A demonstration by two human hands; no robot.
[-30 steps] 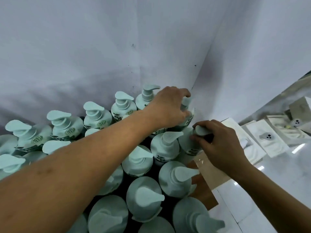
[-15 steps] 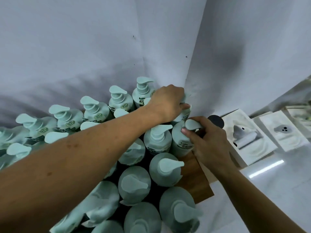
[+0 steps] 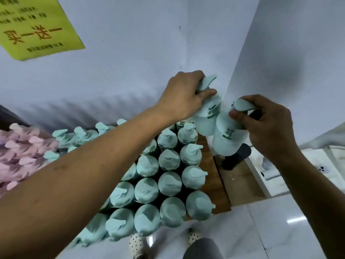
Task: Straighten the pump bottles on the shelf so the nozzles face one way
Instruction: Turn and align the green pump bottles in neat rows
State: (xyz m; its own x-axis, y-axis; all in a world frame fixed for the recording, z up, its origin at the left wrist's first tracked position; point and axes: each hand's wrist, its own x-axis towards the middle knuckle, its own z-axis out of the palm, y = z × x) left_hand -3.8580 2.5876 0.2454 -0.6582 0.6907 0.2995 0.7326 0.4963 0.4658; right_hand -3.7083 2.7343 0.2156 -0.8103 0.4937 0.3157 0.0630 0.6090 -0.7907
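As left hand [image 3: 183, 94] grips left bottle [image 3: 208, 118], nozzle up-right, right hand [image 3: 270, 128] pinches right bottle [image 3: 228, 141], nozzle leftward, both near-upright

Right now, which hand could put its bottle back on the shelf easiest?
Probably the left hand. Its wall-side bottle hangs just above the bare back corner of the shelf. The right hand holds the outer bottle past the shelf's edge, by a black cylinder, so it must travel farther.

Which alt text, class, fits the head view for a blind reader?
A left hand grips the left bottle and a right hand the right bottle, both mint-green pump bottles tilted at a wooden shelf's corner. Matching bottles pack the shelf; pink bottles stand left, below a yellow sign.
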